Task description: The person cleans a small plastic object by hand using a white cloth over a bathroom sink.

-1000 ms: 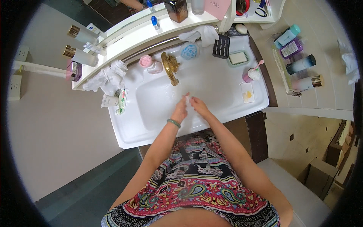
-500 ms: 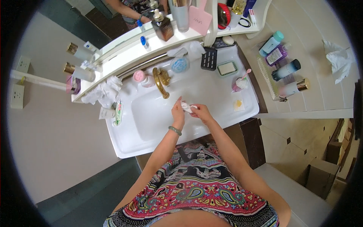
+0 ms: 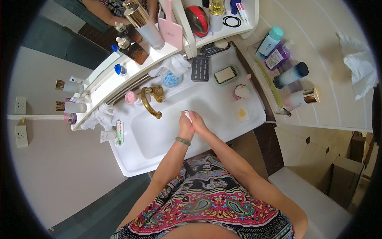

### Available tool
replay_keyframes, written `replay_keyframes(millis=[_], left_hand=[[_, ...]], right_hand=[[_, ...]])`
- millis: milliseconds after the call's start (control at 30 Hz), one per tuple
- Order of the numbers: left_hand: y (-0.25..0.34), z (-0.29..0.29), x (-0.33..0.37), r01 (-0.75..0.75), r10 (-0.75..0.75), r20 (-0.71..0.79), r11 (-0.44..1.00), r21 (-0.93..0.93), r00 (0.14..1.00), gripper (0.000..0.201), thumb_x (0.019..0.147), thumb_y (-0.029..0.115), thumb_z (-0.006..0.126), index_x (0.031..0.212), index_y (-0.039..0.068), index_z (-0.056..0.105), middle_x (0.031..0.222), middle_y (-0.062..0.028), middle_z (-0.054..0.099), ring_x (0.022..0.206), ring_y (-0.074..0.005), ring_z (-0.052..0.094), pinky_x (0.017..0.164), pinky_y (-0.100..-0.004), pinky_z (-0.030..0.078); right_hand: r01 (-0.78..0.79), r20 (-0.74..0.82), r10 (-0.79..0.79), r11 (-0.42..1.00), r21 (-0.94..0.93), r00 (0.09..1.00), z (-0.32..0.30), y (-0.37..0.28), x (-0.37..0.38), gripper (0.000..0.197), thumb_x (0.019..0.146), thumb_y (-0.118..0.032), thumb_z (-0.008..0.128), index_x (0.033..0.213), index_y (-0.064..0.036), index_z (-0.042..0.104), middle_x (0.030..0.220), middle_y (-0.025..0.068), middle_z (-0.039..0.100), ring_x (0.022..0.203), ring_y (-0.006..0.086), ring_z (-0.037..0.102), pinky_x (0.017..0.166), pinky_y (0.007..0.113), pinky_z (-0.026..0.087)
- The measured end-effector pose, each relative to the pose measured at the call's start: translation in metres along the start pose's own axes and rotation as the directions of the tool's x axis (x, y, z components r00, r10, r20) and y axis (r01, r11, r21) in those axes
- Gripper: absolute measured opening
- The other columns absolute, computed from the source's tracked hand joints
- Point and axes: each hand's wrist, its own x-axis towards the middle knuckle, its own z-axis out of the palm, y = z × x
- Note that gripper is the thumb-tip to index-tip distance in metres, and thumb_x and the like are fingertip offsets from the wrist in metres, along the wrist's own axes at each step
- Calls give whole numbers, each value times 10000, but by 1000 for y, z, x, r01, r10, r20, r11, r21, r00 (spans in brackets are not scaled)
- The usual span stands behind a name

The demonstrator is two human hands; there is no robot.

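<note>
Over the white sink, my left hand and my right hand are pressed together. Between them is a small crumpled white piece, cloth or tissue, I cannot tell which. Only a bit of it shows at the fingertips; the palms and fingers hide the rest. A green bangle circles my left wrist. The gold-coloured faucet curves over the basin just left of and beyond my hands, apart from them. I see no water stream from it.
Around the sink rim are a soap bar in a dish, a pink cup, a black slotted tray, a blue-white puff and a toothpaste tube. Bottles crowd the right ledge. A mirror shelf runs behind.
My hands have come together, closing over the white piece that showed more fully between them. The head view has shifted, so the sink and shelf appear displaced.
</note>
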Motion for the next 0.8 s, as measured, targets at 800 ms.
replay_keyframes(millis=[800], left_hand=[[40, 135, 62, 280, -95, 552, 924, -262, 829, 512, 923, 446, 365, 1280, 81, 403, 1296, -107, 448, 1165, -268, 448, 1014, -387, 334]], right_hand=[[287, 512, -446, -479, -829, 734, 33, -179, 87, 629, 839, -463, 453, 1232, 28, 467, 1329, 142, 426, 1303, 296, 283, 1076, 524, 81]])
